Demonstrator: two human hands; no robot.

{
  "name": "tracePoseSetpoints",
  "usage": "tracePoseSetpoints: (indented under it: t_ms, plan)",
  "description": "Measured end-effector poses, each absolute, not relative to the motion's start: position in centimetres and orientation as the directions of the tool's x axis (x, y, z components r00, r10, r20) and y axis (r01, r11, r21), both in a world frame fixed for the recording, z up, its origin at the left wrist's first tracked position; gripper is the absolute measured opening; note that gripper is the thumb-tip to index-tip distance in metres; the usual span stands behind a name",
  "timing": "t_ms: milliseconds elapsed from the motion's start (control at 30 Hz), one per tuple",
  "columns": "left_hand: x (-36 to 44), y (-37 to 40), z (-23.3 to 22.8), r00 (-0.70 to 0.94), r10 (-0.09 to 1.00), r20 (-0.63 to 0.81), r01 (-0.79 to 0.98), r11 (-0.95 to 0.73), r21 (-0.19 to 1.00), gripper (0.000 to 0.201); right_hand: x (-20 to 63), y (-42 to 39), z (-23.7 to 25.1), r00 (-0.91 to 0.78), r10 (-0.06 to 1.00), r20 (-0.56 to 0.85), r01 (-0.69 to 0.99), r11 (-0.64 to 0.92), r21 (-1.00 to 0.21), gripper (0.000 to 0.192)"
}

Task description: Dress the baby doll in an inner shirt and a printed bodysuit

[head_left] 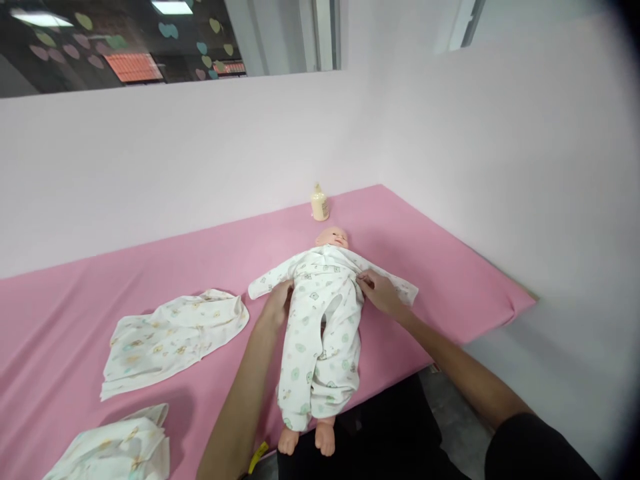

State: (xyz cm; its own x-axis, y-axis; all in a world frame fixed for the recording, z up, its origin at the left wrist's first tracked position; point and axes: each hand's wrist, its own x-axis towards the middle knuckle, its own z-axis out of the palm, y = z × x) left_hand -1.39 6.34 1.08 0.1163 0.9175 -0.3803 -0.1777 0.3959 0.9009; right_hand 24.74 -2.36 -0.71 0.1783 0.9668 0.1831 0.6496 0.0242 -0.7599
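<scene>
A baby doll (332, 236) lies on its back, dressed in a white printed long-sleeved top (327, 259) and white printed trousers (300, 343). Its bare feet stick out towards me, and a gap shows between the trouser legs. My left hand (279, 301) is curled at the left side of the trouser waist, its fingertips partly hidden by the cloth. On the other side, my right hand (379, 291) pinches the trouser waist edge between thumb and fingers. Both sleeves of the top spread outwards, the right one passing behind my right hand.
A pink padded table (210, 260) carries the doll. Behind the doll's head stands a cream pump bottle (320, 203). To the left lie a white printed garment (175, 337) and a folded printed cloth (117, 447). White walls (200, 153) border the table at the back and right.
</scene>
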Motion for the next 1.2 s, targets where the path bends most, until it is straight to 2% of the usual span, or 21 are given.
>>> tracePoseSetpoints:
  t_ms: [67,100,133,167,200,233,267,300,367,500,567,667,733,800,867,900,933,1000,1133,1200]
  plan:
    - [-2.0,4.2,2.4,-0.003,0.954,-0.298,-0.067,0.298,0.952,0.024,24.2,-2.3,-1.1,0.196,0.947,0.254,0.744,0.025,-0.668,0.023]
    - [-2.0,3.2,3.2,-0.078,0.978,-0.193,0.042,0.197,0.98,0.028,23.9,-2.4,-1.3,0.19,0.937,0.293,0.782,0.036,-0.622,0.023]
    - [-1.7,2.3,3.9,-0.118,0.993,-0.026,0.199,0.049,0.979,0.031,23.6,-2.5,-1.4,0.172,0.926,0.335,0.81,0.06,-0.584,0.024]
    - [-1.1,1.5,4.7,-0.085,0.984,0.158,0.362,-0.117,0.925,0.032,23.3,-2.7,-1.6,0.146,0.915,0.377,0.826,0.097,-0.555,0.025]
    - [-0.2,1.0,5.4,0.029,0.95,0.31,0.488,-0.285,0.825,0.031,23.1,-2.8,-1.7,0.121,0.9,0.419,0.83,0.139,-0.54,0.025]
    - [1.0,0.7,6.0,0.19,0.892,0.41,0.561,-0.441,0.701,0.031,22.9,-3.0,-1.8,0.104,0.883,0.457,0.824,0.181,-0.537,0.025]
    - [2.3,0.6,6.4,0.358,0.82,0.447,0.582,-0.57,0.58,0.031,22.8,-3.1,-1.8,0.094,0.868,0.488,0.811,0.217,-0.543,0.025]
    - [3.7,0.8,6.7,0.501,0.744,0.442,0.581,-0.668,0.465,0.03,22.7,-3.2,-1.9,0.092,0.854,0.512,0.798,0.244,-0.55,0.024]
    - [6.2,1.6,6.8,0.689,0.621,0.373,0.575,-0.782,0.241,0.029,22.7,-3.2,-2.1,0.083,0.838,0.54,0.791,0.274,-0.546,0.024]
    - [8.5,3.3,6.4,0.808,0.535,0.246,0.578,-0.8,-0.161,0.025,23.0,-3.0,-2.4,0.03,0.838,0.545,0.841,0.273,-0.467,0.027]
    - [8.5,3.6,6.3,0.827,0.515,0.224,0.561,-0.779,-0.279,0.024,23.2,-3.1,-2.5,-0.012,0.841,0.541,0.856,0.289,-0.429,0.028]
    - [7.8,3.5,6.6,0.849,0.491,0.195,0.528,-0.769,-0.361,0.024,23.6,-4.0,-2.5,-0.075,0.844,0.531,0.855,0.329,-0.401,0.029]
    - [7.6,3.1,6.9,0.855,0.488,0.178,0.517,-0.763,-0.389,0.025,23.8,-4.9,-2.7,-0.074,0.855,0.513,0.817,0.347,-0.461,0.029]
    - [7.7,2.7,7.0,0.855,0.49,0.17,0.514,-0.758,-0.4,0.025,23.9,-5.7,-2.9,0.019,0.889,0.457,0.696,0.316,-0.645,0.025]
    - [8.1,2.3,6.9,0.858,0.483,0.171,0.509,-0.765,-0.395,0.022,24.0,-6.0,-3.0,0.151,0.952,0.268,0.371,0.197,-0.908,0.022]
    - [8.3,2.2,6.8,0.865,0.472,0.171,0.5,-0.777,-0.384,0.02,24.0,-5.9,-3.0,0.177,0.974,0.144,0.165,0.115,-0.98,0.021]
    - [8.6,2.2,6.7,0.873,0.457,0.169,0.486,-0.793,-0.368,0.02,24.0,-5.6,-3.0,0.169,0.985,0.039,-0.009,0.041,-0.999,0.02]
    - [9.1,2.1,6.4,0.891,0.425,0.161,0.454,-0.824,-0.338,0.019,23.8,-4.7,-2.9,0.134,0.986,-0.102,-0.263,-0.064,-0.963,0.017]
    - [9.5,1.8,6.2,0.905,0.399,0.147,0.425,-0.841,-0.335,0.019,22.8,-2.7,-2.4,0.196,0.956,-0.216,-0.488,-0.096,-0.868,0.015]
    - [9.3,1.7,6.2,0.905,0.399,0.149,0.426,-0.833,-0.353,0.019,22.2,-2.3,-2.2,0.235,0.947,-0.218,-0.505,-0.072,-0.86,0.012]
